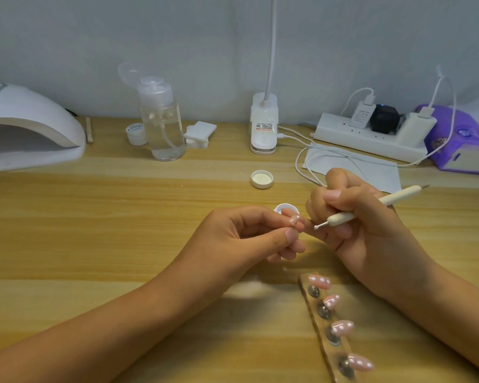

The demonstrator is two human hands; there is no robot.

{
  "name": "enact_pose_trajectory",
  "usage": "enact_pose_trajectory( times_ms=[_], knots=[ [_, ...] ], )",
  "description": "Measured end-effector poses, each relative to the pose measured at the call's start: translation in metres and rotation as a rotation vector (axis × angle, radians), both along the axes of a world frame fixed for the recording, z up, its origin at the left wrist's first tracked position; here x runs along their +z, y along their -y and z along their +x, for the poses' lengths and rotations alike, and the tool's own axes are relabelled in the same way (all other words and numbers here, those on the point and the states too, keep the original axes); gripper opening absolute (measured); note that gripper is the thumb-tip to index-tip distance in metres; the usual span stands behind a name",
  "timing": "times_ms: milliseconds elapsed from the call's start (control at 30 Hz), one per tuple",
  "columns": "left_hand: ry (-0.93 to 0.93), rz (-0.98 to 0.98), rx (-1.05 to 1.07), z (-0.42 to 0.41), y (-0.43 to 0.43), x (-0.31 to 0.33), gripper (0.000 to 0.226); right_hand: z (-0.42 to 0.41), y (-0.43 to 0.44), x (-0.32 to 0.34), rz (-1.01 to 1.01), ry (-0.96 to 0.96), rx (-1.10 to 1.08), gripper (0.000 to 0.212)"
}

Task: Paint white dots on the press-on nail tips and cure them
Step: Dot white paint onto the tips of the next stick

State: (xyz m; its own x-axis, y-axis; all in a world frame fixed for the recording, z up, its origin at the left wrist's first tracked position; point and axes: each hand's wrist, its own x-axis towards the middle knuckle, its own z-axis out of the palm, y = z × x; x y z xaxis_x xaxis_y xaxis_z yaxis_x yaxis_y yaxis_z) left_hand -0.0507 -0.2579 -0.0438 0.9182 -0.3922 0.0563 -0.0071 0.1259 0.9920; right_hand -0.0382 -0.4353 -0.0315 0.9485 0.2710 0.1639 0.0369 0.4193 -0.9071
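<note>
While the left hand (249, 233) pinches a pink nail tip (294, 220) between thumb and forefinger at frame centre, the right hand (365, 228) holds a white dotting tool (371, 207) pen-style, with its ball end just beside that tip. Each grip is narrow and closed on its item. A small open pot (286, 209) sits on the worktop (122, 217) directly behind the left fingers. A white lid (262, 179) lies further up. Four dotted nail tips (342, 327) stand on a holder strip (323, 323) at lower right. The curing lamp (25, 125) occupies the upper left.
</note>
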Motion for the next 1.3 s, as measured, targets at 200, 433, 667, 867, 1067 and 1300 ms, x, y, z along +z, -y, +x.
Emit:
enact_pose_trajectory(
  times_ms=[200, 433, 667, 867, 1067, 1300],
  knots=[
    [-0.019, 0.015, -0.032, 0.000, -0.001, -0.001, 0.017, 0.014, 0.006, -0.003, -0.134, 0.056, -0.260, 0.026],
    [-0.022, 0.026, -0.062, 0.000, 0.000, -0.003, 0.008, 0.022, 0.011, -0.008, -0.441, 0.246, -0.399, 0.019],
    [-0.016, 0.014, -0.081, -0.001, 0.000, -0.004, 0.007, 0.019, 0.005, -0.014, -0.803, 0.489, -0.348, 0.025],
    [-0.001, 0.038, -0.098, -0.001, 0.000, -0.005, 0.007, 0.021, 0.003, -0.016, -0.900, 0.596, -0.288, 0.022],
    [-0.012, 0.041, -0.078, 0.000, 0.001, -0.003, 0.007, 0.021, 0.004, -0.016, -0.896, 0.577, -0.292, 0.020],
    [-0.020, 0.014, -0.076, 0.000, 0.000, -0.002, 0.009, 0.018, 0.004, -0.013, -0.621, 0.478, -0.315, 0.021]
  ],
)
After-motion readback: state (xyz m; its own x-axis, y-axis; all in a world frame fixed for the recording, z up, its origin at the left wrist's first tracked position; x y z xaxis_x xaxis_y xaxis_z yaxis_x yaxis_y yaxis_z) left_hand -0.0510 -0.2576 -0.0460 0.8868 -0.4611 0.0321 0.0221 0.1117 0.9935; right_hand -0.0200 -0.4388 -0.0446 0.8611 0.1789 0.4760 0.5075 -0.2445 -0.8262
